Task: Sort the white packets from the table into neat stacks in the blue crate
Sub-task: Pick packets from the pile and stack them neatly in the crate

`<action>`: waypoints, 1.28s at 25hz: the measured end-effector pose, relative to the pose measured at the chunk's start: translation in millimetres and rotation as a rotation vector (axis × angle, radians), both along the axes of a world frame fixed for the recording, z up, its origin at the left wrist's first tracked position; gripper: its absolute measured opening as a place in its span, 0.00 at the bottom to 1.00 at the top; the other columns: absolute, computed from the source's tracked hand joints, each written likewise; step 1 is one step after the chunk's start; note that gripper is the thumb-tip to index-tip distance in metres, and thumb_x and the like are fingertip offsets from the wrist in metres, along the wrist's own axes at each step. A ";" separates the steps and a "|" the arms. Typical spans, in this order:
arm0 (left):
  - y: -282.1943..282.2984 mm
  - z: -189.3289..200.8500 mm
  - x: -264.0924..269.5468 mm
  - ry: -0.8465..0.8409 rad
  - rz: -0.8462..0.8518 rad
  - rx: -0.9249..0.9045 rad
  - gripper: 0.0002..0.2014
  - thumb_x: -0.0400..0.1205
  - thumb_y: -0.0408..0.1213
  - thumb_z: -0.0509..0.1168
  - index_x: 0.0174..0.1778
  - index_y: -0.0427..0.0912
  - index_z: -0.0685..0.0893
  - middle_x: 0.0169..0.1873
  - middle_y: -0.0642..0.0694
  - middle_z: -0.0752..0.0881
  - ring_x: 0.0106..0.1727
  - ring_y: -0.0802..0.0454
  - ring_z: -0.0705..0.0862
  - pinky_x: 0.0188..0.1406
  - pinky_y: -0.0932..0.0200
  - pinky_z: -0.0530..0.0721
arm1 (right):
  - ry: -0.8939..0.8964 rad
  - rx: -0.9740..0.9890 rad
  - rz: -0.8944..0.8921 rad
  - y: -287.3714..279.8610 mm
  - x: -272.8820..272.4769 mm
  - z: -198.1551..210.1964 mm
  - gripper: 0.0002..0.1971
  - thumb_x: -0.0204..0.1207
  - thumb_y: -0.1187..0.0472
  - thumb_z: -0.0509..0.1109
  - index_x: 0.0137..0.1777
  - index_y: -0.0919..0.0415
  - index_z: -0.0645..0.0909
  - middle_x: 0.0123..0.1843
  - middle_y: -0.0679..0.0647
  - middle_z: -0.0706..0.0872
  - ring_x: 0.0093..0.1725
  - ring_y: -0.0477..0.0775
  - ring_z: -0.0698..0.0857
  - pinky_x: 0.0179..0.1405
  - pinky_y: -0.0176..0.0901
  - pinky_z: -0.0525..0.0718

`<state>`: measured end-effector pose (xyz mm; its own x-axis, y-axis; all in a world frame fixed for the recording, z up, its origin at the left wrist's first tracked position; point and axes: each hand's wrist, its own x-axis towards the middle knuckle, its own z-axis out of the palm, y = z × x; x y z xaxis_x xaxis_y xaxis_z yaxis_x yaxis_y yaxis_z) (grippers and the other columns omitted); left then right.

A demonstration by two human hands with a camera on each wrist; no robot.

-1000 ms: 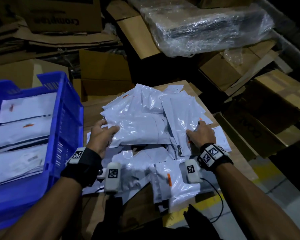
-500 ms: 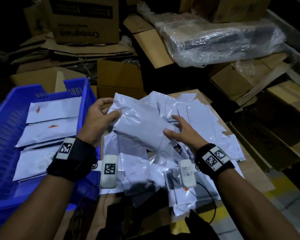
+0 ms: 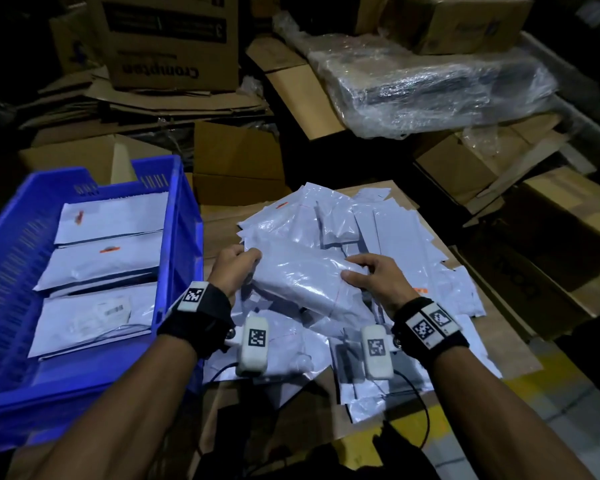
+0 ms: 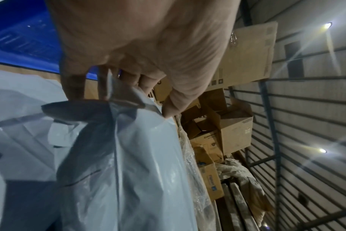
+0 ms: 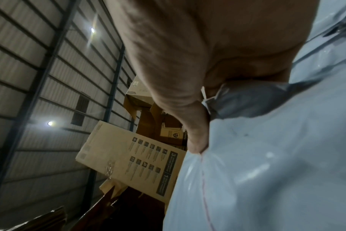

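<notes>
A white packet (image 3: 302, 275) is held between both hands just above a loose pile of white packets (image 3: 388, 230) on the cardboard-covered table (image 3: 492, 344). My left hand (image 3: 236, 271) grips its left end, fingers curled round the edge (image 4: 128, 96). My right hand (image 3: 371, 275) pinches its right end, thumb on top of the packet (image 5: 247, 140). The blue crate (image 3: 184, 216) stands to the left and holds three stacks of white packets (image 3: 108, 261) in a column.
Flattened and stacked cardboard boxes (image 3: 174, 46) crowd the back and right. A plastic-wrapped bundle (image 3: 430, 84) lies at the back right. A folded box (image 3: 236, 161) stands just behind the table. Yellow floor marking (image 3: 551, 372) shows at the right.
Both hands left the pile, took hold of one packet and lifted it. It now sits lower and flatter over the pile. The head view has tilted.
</notes>
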<state>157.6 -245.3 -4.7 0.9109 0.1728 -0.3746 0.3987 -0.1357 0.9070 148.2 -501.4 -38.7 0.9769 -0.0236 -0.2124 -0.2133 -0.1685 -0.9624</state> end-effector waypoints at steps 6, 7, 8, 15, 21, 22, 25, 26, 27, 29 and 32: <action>4.2 34.1 -3.8 -0.172 -0.084 0.044 0.12 0.76 0.38 0.67 0.51 0.34 0.84 0.42 0.43 0.84 0.42 0.48 0.81 0.40 0.57 0.78 | -0.142 0.017 0.022 -10.9 2.7 23.1 0.10 0.73 0.70 0.77 0.54 0.61 0.88 0.51 0.55 0.90 0.47 0.52 0.88 0.50 0.48 0.87; 4.5 41.0 -4.8 -0.197 -0.086 0.016 0.09 0.79 0.37 0.68 0.50 0.36 0.86 0.42 0.44 0.87 0.42 0.50 0.84 0.40 0.57 0.81 | -0.160 0.027 0.042 -11.7 2.1 26.9 0.12 0.74 0.71 0.77 0.55 0.61 0.88 0.52 0.54 0.91 0.47 0.51 0.88 0.51 0.47 0.88; 5.2 48.5 -6.2 -0.214 -0.091 -0.004 0.04 0.81 0.35 0.69 0.49 0.39 0.87 0.42 0.44 0.89 0.41 0.51 0.86 0.40 0.58 0.83 | -0.178 0.030 0.060 -12.1 1.5 30.9 0.13 0.73 0.71 0.77 0.57 0.62 0.88 0.52 0.54 0.91 0.47 0.51 0.89 0.51 0.45 0.88; 4.3 83.3 -13.1 -0.492 -0.121 0.079 0.09 0.77 0.28 0.74 0.51 0.38 0.86 0.41 0.48 0.88 0.38 0.59 0.86 0.36 0.63 0.85 | -0.238 -0.211 -0.114 -7.9 8.6 34.3 0.07 0.72 0.65 0.79 0.49 0.59 0.87 0.44 0.53 0.89 0.46 0.52 0.86 0.48 0.49 0.86; -13.3 79.2 -13.4 -0.861 -0.200 0.322 0.16 0.72 0.26 0.76 0.44 0.53 0.84 0.45 0.54 0.85 0.47 0.59 0.84 0.44 0.57 0.83 | 0.065 0.203 -0.202 21.1 -2.6 71.3 0.27 0.85 0.46 0.63 0.72 0.69 0.73 0.65 0.67 0.78 0.66 0.69 0.80 0.69 0.62 0.78; -18.0 77.6 -14.3 -0.909 -0.240 0.343 0.13 0.72 0.27 0.75 0.44 0.49 0.84 0.45 0.52 0.84 0.48 0.55 0.84 0.45 0.53 0.83 | 0.148 0.377 -0.205 22.7 -3.8 80.3 0.27 0.85 0.46 0.64 0.71 0.69 0.73 0.56 0.59 0.85 0.75 0.66 0.65 0.70 0.64 0.77; -29.8 70.9 -18.1 -1.052 -0.418 0.477 0.06 0.73 0.28 0.73 0.43 0.39 0.84 0.47 0.46 0.84 0.52 0.45 0.82 0.47 0.46 0.82 | 0.304 0.712 -0.160 21.9 0.0 88.4 0.15 0.81 0.54 0.71 0.58 0.65 0.80 0.62 0.63 0.86 0.62 0.72 0.85 0.67 0.64 0.81; -31.3 68.0 -19.2 -1.076 -0.476 0.516 0.06 0.73 0.27 0.73 0.43 0.39 0.85 0.50 0.46 0.85 0.55 0.45 0.82 0.50 0.46 0.82 | 0.305 0.741 -0.153 22.4 -0.1 88.6 0.14 0.81 0.59 0.71 0.61 0.67 0.81 0.59 0.64 0.88 0.57 0.67 0.89 0.62 0.61 0.85; -31.7 64.5 -18.6 -1.080 -0.513 0.526 0.07 0.74 0.26 0.73 0.43 0.40 0.86 0.53 0.46 0.85 0.59 0.47 0.81 0.55 0.47 0.81 | 0.299 0.753 -0.167 21.8 2.1 87.2 0.16 0.81 0.63 0.71 0.64 0.71 0.80 0.56 0.65 0.89 0.52 0.63 0.90 0.58 0.57 0.88; -29.0 58.9 -18.3 -1.008 -0.513 0.475 0.08 0.74 0.26 0.70 0.43 0.43 0.87 0.59 0.50 0.82 0.66 0.55 0.79 0.65 0.55 0.78 | 0.256 0.783 -0.195 18.1 7.4 83.3 0.14 0.81 0.69 0.69 0.65 0.73 0.80 0.51 0.64 0.91 0.44 0.58 0.92 0.49 0.51 0.91; -29.1 59.6 -19.6 -0.773 -0.345 0.213 0.13 0.75 0.29 0.65 0.54 0.45 0.85 0.64 0.55 0.79 0.68 0.64 0.77 0.67 0.65 0.77 | 0.137 0.774 -0.251 7.5 14.5 80.1 0.05 0.79 0.73 0.69 0.53 0.67 0.82 0.44 0.59 0.92 0.38 0.54 0.92 0.38 0.47 0.92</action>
<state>138.0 -274.4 54.9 0.9110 -0.1631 0.3787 -0.4121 -0.3329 0.8481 162.8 -493.9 41.4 0.9265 -0.0354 -0.3747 -0.2801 0.6001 -0.7493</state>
